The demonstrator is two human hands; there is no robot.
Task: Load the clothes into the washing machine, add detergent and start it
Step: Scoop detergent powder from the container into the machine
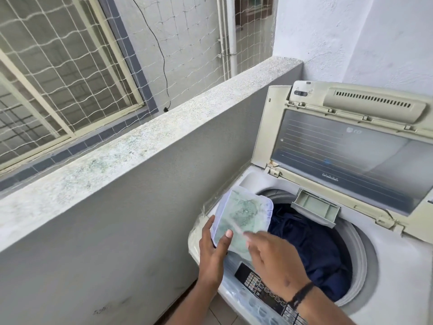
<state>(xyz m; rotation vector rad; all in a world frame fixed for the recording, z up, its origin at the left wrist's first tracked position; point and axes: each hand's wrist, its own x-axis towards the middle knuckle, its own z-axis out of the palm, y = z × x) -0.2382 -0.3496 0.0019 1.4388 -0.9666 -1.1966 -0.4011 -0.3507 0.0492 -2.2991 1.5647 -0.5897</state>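
Note:
A white top-loading washing machine (pixel 396 273) stands at the lower right with its lid (pixel 346 156) raised. Dark blue clothes (pixel 314 249) lie inside the drum. A small detergent drawer (pixel 315 206) is pulled out at the drum's far rim. My left hand (pixel 212 252) grips a clear plastic container (pixel 243 214) of pale green detergent powder, tilted over the machine's left edge. My right hand (pixel 274 259) is at the container's lower edge and pinches a thin white spoon handle (pixel 239 229) that reaches into the powder.
A grey parapet wall (pixel 131 146) with a speckled ledge runs along the left, close to the machine. Netting and a window grille (pixel 58 66) lie beyond it. The control panel (pixel 264 292) is at the machine's near edge, under my right wrist.

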